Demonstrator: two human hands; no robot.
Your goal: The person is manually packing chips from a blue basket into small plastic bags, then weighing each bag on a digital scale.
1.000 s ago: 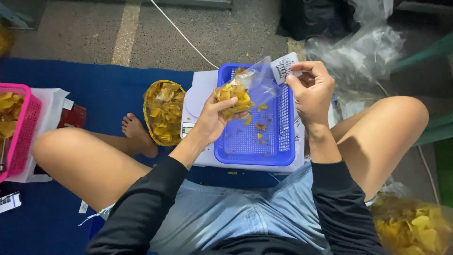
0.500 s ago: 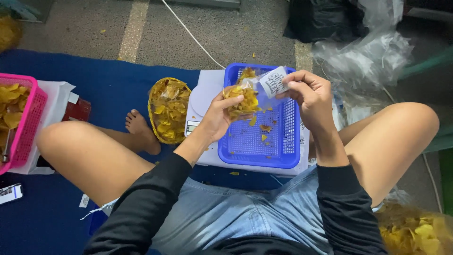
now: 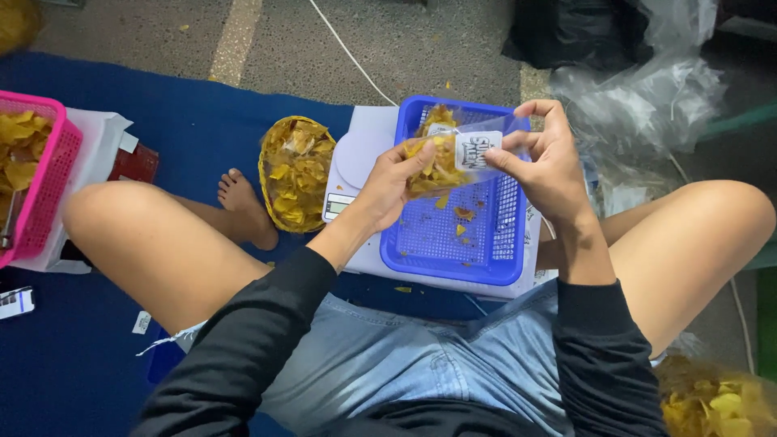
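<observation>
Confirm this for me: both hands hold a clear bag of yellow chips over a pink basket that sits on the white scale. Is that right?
Not quite. The head view shows the left hand and right hand holding the clear bag of yellow chips over a blue basket, which sits on the white scale. The pink basket is off to the left on the blue mat.

Clear chip-filled bag [image 3: 443, 162] held above blue basket [image 3: 453, 243].

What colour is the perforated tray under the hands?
Blue; the perforated tray shows clearly in the head view, resting on a white scale.
</observation>
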